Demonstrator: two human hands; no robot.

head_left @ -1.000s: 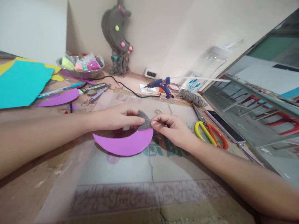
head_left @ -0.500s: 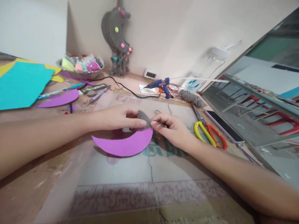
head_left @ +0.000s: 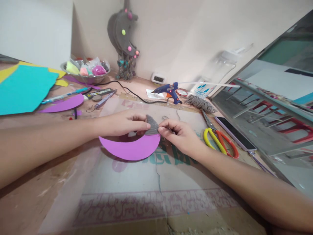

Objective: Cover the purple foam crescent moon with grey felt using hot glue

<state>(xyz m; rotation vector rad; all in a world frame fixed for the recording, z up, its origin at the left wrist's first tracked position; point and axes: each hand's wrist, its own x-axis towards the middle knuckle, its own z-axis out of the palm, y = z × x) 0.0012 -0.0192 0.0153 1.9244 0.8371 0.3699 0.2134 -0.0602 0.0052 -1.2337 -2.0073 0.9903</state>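
A purple paper crescent is held just above the table, its upper right end wrapped in grey yarn. My left hand pinches the wrapped part from the left, thumb lying along it. At the crescent's right edge, my right hand is closed, thumb against forefinger, on what looks like the yarn strand. That strand is mostly hidden by the fingers. A loose loop of yarn shows just behind the right hand.
Scissors with yellow and orange handles lie right, beside a phone. Behind are a yarn skein, a blue glue gun and a small clock. Turquoise sheets and a metal bowl stand left. A grey moon ornament hangs behind.
My left thumb has drawn back slightly to the left, so more of the wrapped yarn shows. The crescent has tilted a little. My right hand is almost in the same place.
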